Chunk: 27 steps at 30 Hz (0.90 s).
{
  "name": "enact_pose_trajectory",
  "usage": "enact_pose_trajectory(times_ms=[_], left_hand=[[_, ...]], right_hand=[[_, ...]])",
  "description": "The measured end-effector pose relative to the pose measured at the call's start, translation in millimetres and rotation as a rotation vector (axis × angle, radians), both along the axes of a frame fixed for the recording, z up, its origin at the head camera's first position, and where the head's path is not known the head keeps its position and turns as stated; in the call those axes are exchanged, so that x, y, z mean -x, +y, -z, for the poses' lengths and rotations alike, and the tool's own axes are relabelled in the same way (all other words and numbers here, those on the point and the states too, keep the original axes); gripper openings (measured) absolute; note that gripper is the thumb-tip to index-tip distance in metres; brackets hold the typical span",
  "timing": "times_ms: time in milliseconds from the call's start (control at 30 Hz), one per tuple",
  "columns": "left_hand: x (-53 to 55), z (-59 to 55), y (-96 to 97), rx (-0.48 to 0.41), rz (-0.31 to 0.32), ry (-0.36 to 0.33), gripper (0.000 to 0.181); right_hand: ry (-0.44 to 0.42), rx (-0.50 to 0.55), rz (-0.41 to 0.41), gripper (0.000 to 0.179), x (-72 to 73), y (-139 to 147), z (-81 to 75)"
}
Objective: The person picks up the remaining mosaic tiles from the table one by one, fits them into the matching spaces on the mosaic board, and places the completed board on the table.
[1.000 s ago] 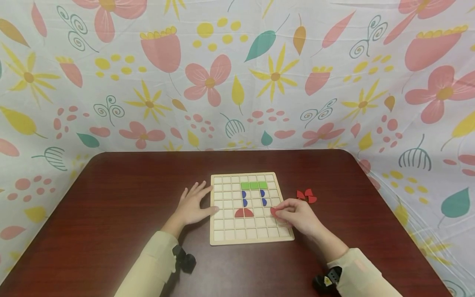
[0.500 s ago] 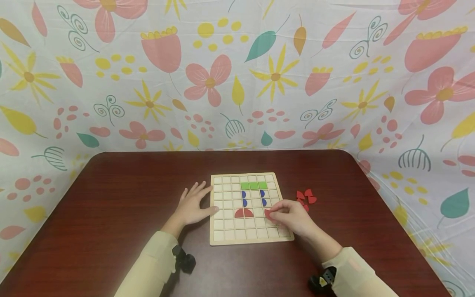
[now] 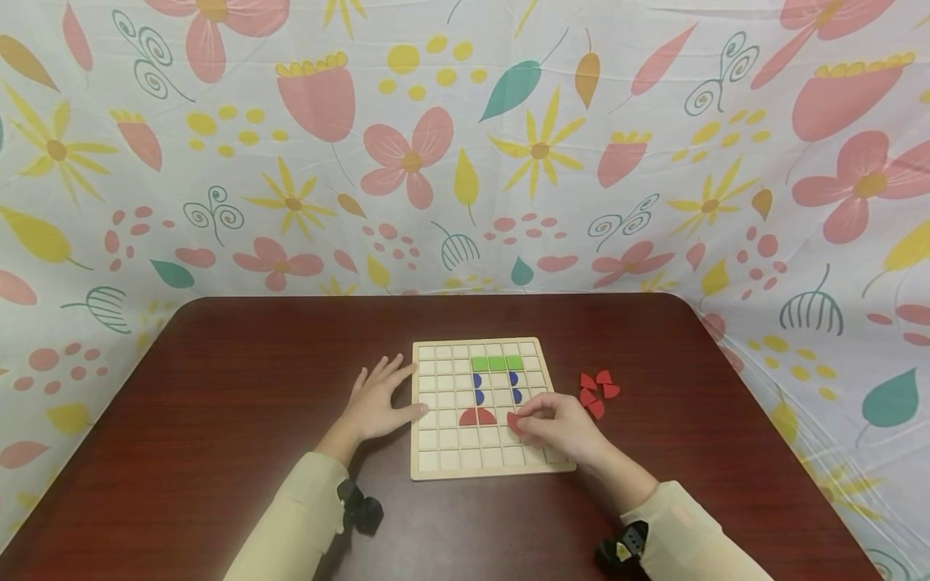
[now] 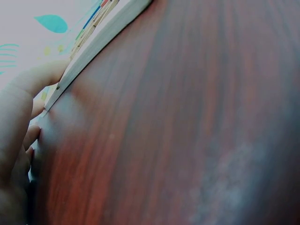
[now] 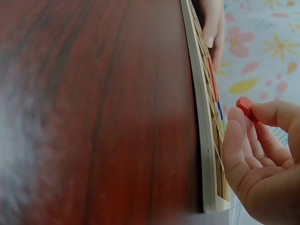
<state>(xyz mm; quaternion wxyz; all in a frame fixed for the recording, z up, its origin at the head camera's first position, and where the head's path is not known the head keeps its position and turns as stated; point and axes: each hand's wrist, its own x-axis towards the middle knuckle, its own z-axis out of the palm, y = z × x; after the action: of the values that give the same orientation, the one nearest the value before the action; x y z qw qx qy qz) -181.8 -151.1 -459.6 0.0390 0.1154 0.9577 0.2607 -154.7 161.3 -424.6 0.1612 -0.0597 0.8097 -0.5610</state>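
Note:
A wooden grid board (image 3: 448,461) lies on the table, with square cells. My right hand (image 3: 570,432) is over its right part and pinches a red quarter-circle piece (image 3: 513,423) between thumb and fingers; the right wrist view shows this red piece (image 5: 244,107) held above the board. My left hand (image 3: 375,407) lies at the board's left edge, fingers spread, thumb touching the rim. Set in the board are green squares (image 3: 497,363), blue half-circles (image 3: 479,396) in two columns, and two red quarter-circles (image 3: 477,417) side by side. The left wrist view shows the left thumb (image 4: 42,79) against the board's side.
Several loose red quarter-circle pieces (image 3: 596,394) lie on the dark wooden table (image 3: 254,387) to the right of the board. Behind the table hangs a white cloth (image 3: 465,121) printed with flowers and leaves.
My right hand has moved left over the board with the red piece, uncovering more of the loose red pieces. My left hand has stayed at the board's left edge.

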Motion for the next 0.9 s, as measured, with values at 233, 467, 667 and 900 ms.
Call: enact_pose_trajectory(times_ms=[233,467,667,900], left_hand=[[0.2,1.0,-0.6,-0.007,0.0,0.008,0.076],[0.6,2.2,-0.7,-0.004,0.003,0.01,0.076],[-0.3,0.6,-0.6,-0.004,0.005,0.003,0.076],[-0.4,-1.2,-0.3,0.001,0.003,0.002,0.076]], right_hand=[[0.006,-0.006,-0.034,0.026,0.0,-3.1,1.7],[0.014,-0.054,-0.051,0.023,-0.3,-8.3,4.4],[0.026,-0.087,-0.042,0.018,-1.7,-14.2,3.8],[0.023,-0.062,-0.055,0.017,-2.4,-21.6,4.1]])
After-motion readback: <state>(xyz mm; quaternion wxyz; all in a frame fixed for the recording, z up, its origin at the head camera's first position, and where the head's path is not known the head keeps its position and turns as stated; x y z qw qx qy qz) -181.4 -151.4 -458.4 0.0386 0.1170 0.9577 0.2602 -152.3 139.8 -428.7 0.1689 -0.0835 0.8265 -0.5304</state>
